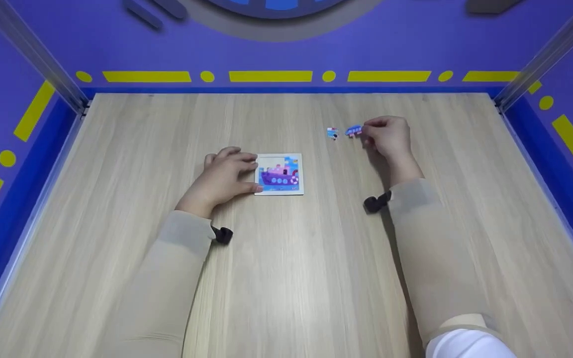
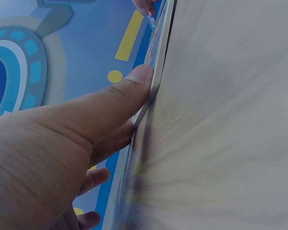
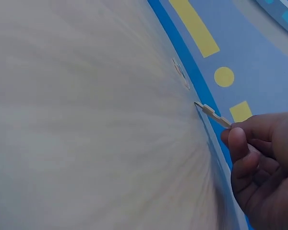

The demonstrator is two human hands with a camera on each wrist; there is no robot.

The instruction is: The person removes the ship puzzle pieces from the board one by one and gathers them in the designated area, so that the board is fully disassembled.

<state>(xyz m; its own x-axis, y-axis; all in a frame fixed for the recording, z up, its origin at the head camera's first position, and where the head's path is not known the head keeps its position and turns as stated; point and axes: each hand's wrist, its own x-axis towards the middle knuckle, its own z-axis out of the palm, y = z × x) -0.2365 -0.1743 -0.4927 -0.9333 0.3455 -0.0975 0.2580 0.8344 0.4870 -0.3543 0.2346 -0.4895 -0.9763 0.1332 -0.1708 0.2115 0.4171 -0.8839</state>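
Resting at the left edge of a small picture puzzle point(image 1: 281, 193), the left hand point(image 1: 224, 176) is steadying it in the head view, its thumb lying at the lower left corner and its fingers spreading toward the upper one. The puzzle is lying flat near the middle of the wooden table point(image 1: 291, 258), showing a purple and pink ship inside a white frame, with a pale patch showing at its upper left. Farther back and to the right, the right hand point(image 1: 390, 136) is pinching a blue and pink puzzle piece point(image 1: 353, 131) between thumb and finger; a second piece point(image 1: 333, 133) is lying on the table just left of it. The two hands are working well apart. Black devices point(image 1: 223, 235) are sitting at both cuffs, and blue-purple walls point(image 1: 266, 49) with yellow marks are enclosing the table. In the left wrist view, the thumb is pressing against the puzzle's edge, seen nearly edge-on, while the lower fingers are extending loosely past it. In the right wrist view, thumb and finger are gripping the end of the tilted piece; whether its far tip is touching the table, I cannot tell. The second piece is lying flat beyond it.
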